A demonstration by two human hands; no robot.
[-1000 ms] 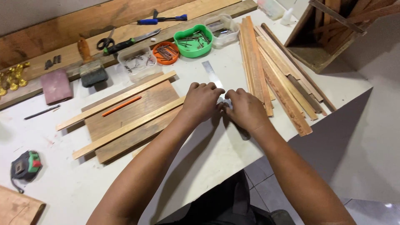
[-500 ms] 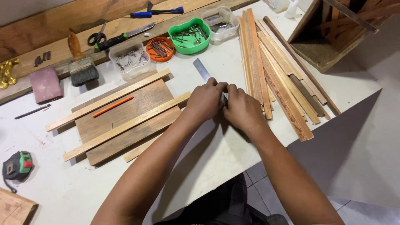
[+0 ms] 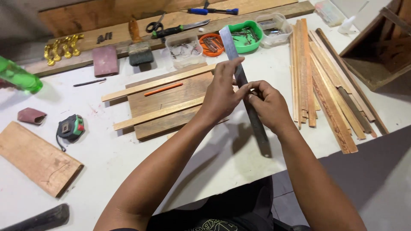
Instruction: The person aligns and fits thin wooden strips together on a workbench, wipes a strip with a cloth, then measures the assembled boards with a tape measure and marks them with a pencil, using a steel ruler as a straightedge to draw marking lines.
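Two bare hands meet over the white tabletop (image 3: 239,167), which carries everything else. At its far edge a long brown wooden plank (image 3: 274,9) runs across, with scissors, a knife and a blue-handled tool lying on it. To the right, a bundle of long thin wooden strips (image 3: 325,85) lies fanned out, reaching from the far side toward the near edge. Left of centre sits a flat brown wooden board (image 3: 171,100) crossed by two pale wooden slats (image 3: 158,82), with an orange pencil (image 3: 163,89) lying on the board between them. Another reddish wooden board (image 3: 36,158) rests near the left edge.

Both hands hold the long grey steel ruler (image 3: 250,107), which is lifted off the tabletop and runs from the green plastic tray (image 3: 252,42) of metal bits at the far end to just past the near edge. The left hand (image 3: 222,92) is closed around the ruler's middle, thumb and fingers pinching its edges. The right hand (image 3: 269,107) is curled shut just beside it, fingertips gripping the ruler from the right; the two hands touch.

Smaller things lie about: a clear plastic tub (image 3: 184,49), an orange round dish (image 3: 210,44), a black and green tape measure (image 3: 70,128), and a maroon sanding block (image 3: 105,60).
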